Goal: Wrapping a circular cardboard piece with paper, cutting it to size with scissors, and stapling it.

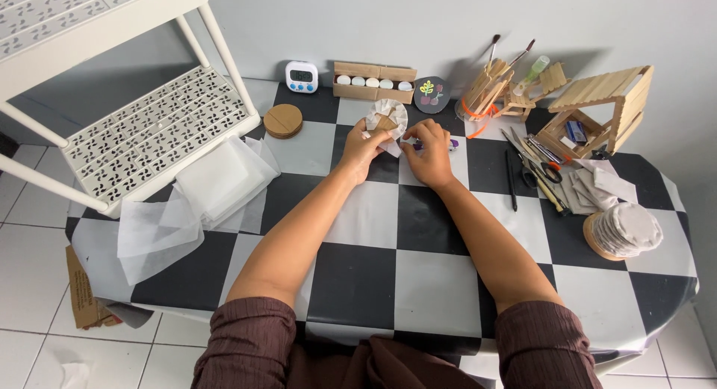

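Note:
My left hand [364,148] holds a round wooden disc wrapped in thin white tissue [388,121], lifted a little above the black-and-white checkered table [373,284]. My right hand [430,156] pinches the tissue's lower right edge, fingers folded close beside the left hand. A purple-and-white pen-like item [451,144] lies just under and to the right of the right hand. Both forearms reach far across the table.
Loose white tissue sheets [196,198] lie at the left by a white perforated shelf rack [149,131]. Wooden discs [283,121], a timer [302,76], a box of white balls [373,82], a brush holder [485,90], a stick-built house [601,109], scissors [539,165] and wrapped discs [624,230] stand around.

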